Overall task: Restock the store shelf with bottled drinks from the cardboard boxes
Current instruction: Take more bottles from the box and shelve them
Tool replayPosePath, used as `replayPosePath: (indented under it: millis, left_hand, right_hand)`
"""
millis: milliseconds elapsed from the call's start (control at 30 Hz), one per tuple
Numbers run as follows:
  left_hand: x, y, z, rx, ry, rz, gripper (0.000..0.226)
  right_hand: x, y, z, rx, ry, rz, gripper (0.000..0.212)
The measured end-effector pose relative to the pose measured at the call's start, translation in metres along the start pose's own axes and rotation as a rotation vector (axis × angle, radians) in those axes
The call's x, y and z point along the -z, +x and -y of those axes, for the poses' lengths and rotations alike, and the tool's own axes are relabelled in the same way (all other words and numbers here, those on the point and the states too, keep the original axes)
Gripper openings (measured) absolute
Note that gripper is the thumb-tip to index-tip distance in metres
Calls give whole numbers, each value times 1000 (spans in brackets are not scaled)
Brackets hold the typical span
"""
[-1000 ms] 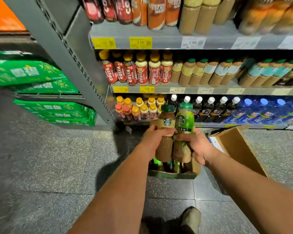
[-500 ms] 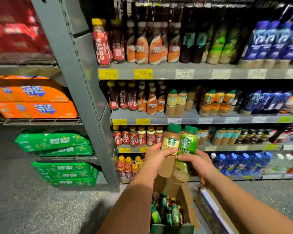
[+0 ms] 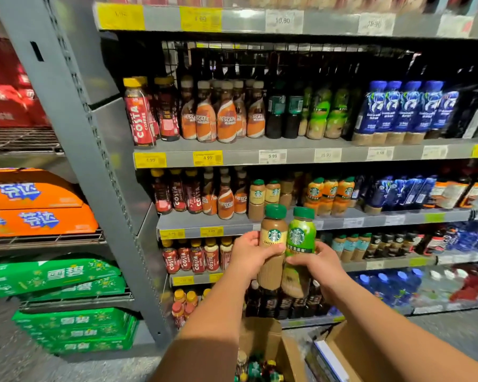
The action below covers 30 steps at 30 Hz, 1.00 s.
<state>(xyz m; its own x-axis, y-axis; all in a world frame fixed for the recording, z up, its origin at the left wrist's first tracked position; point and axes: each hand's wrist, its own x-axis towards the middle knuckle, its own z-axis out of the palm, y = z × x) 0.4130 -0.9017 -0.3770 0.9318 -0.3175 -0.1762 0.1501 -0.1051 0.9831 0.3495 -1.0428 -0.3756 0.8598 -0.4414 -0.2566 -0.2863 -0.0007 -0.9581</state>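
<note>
I see my left hand (image 3: 250,256) with its fingers (image 3: 249,237) curled round a brown coffee bottle (image 3: 272,235), and my right hand (image 3: 319,267) with its fingers (image 3: 298,260) wrapped round a green bottle (image 3: 301,234). Both bottles stand upright and touch side by side, held in front of the edge of the shelf (image 3: 232,223). Rows of similar green-capped bottles (image 3: 265,197) crowd the shelf just behind them. Below my arms an open cardboard box (image 3: 262,337) holds more bottles (image 3: 255,369), and a second box (image 3: 351,351) lies beside it.
</note>
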Motion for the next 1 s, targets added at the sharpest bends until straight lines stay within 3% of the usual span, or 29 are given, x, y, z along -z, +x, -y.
replayPosePath:
  millis: [267,400,567,667,800,1000]
  left_hand:
    - [-51,96,-2,-71,50,2,41]
    - [-82,154,-11,-128,10,-77,40]
    - [-113,213,-13,-156,33,-188,40]
    - [-122,241,-9,-183,63,-235,45]
    - [-127,266,4,-194,91,-241,33]
    - [-134,284,26,-195,181,-317,27]
  right_hand:
    - [35,112,-1,18,-41,-43,50]
    - [47,171,1,68,-12,-62,58]
    - [58,229,7,120,-31,-83,54]
    - [60,255,9,127,-21,-58,56]
    - [61,278,6,140,-20,-49,47]
    - [56,292,-9,124,-37,-46,51]
